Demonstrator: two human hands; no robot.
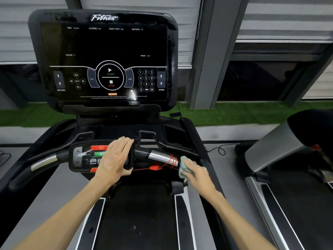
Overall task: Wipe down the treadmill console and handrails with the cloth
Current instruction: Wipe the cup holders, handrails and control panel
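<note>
A black treadmill console [104,56] with a dark screen and printed buttons stands upright ahead of me. Below it sits a small control panel [81,156] with red and green buttons. My left hand [115,159] grips the right end of that panel, fingers curled over its top edge. A silver grip section of the right handrail [160,156] runs beside it, with a red safety cord [172,161] wound round it. My right hand [196,173] holds a pale green cloth [183,166] and presses it against the handrail just right of the cord. The left handrail [43,162] is untouched.
The treadmill belt [137,219] runs beneath my arms. A second treadmill [288,152] stands close on the right. A black cable [219,149] lies on the floor between them. Green turf [234,112] and grey pillars lie beyond the console.
</note>
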